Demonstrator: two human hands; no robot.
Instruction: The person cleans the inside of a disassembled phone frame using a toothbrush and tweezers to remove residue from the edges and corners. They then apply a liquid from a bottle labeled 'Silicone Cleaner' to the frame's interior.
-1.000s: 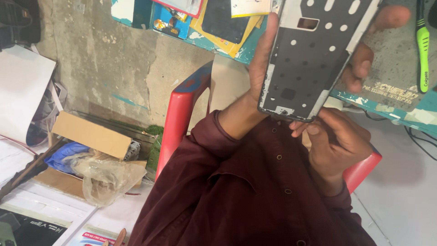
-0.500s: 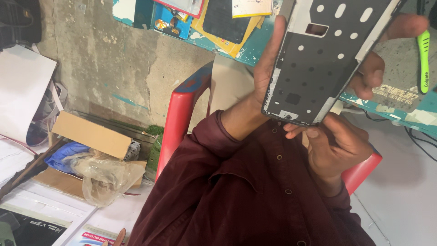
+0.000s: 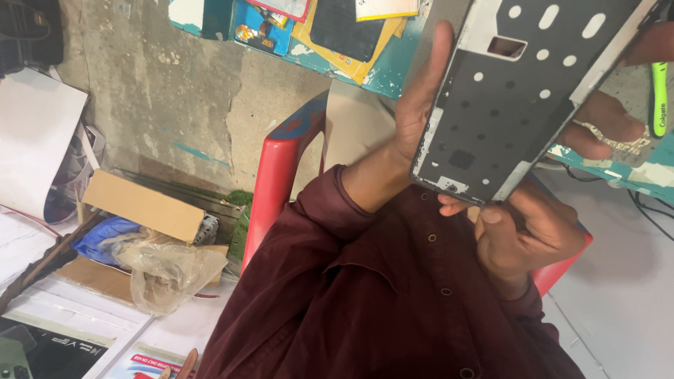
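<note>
My left hand holds up a dark phone middle frame with round holes and a pale metal rim. The thumb lies along its left edge and the fingers wrap round its right edge. My right hand is curled just below it, thumb and fingertip pinching the frame's bottom edge. Both arms wear dark maroon shirt sleeves. Whether the right hand also holds a small tool is hidden.
A red plastic chair stands under me. A teal bench at the top carries phone parts and a green toothbrush. At the left are a cardboard box, a plastic bag and white boxes.
The phone frame has shifted up and to the right in view and tilted a little more. My right hand has followed its bottom edge.
</note>
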